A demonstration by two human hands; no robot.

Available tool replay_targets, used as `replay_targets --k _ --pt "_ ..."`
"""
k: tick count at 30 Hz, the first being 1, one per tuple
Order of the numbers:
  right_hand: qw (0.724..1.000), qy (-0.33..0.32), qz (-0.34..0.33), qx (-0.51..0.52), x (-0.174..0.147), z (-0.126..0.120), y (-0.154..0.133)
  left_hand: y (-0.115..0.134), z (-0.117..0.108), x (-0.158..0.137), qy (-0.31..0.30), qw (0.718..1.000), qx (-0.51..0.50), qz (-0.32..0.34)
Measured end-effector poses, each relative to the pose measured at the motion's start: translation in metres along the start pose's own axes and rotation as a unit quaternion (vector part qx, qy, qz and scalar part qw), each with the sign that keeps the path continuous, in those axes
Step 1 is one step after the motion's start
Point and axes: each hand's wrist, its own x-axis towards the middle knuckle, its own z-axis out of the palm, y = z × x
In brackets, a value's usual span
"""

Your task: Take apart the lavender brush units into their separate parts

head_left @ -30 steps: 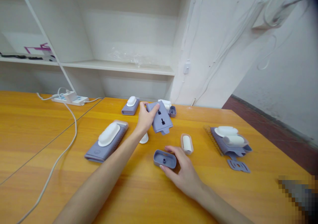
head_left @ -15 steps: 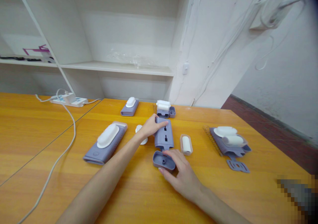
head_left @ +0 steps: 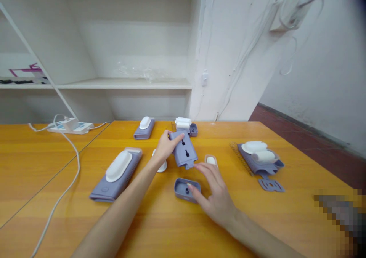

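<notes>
My left hand (head_left: 165, 148) grips a purple-grey plastic housing (head_left: 180, 151) by its upper left side, thumb across the top. Two dark keyhole slots show in the housing, which tilts, with a narrow tab at its lower end. My right hand (head_left: 219, 199) has thumb and forefinger spread apart; the forefinger's tip is beside the tab, and whether it touches cannot be seen. Below the housing, a shallow purple-grey oval cap (head_left: 180, 191) with a small peg inside sits on the table near the right thumb. A white oval part (head_left: 162, 167) lies partly behind my left wrist.
A white roller in a clear case (head_left: 211, 160) is partly behind my right hand. Similar purple-grey units with white pads lie at left (head_left: 118, 166), back (head_left: 145, 124) and right (head_left: 259, 157). A white cable (head_left: 76, 162) runs from a power strip (head_left: 82, 127).
The housing has tilted and moved apart from the cap, which now stands separately. My right hand has let go of the cap, its forefinger now near the housing's tab. The view has shifted slightly.
</notes>
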Motion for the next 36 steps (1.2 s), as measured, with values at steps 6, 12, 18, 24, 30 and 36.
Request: replay_targets --k 6,12,18,24,30,36 --pt "0.997 0.038 0.027 -0.061 0.033 -0.001 -0.007 0.016 0.008 -0.017 0.012 0.999 0.011 0.038" --pt "0.990 0.063 0.052 -0.111 0.068 0.002 -0.009 0.031 0.013 -0.044 -0.007 0.997 -0.051 0.052" --pt "0.976 0.091 0.040 -0.196 0.104 -0.038 0.039 0.018 -0.010 -0.088 -0.025 0.983 0.107 0.148" --pt "0.903 0.008 0.231 -0.362 0.145 -0.092 0.136 -0.018 -0.036 -0.131 -0.157 0.883 0.319 0.306" --pt "0.857 -0.128 0.347 -0.359 0.160 -0.114 0.213 -0.023 -0.033 -0.140 -0.240 0.825 0.384 0.339" --pt "0.841 -0.133 0.400 -0.340 0.161 -0.108 0.233 -0.024 -0.031 -0.141 -0.226 0.838 0.381 0.318"
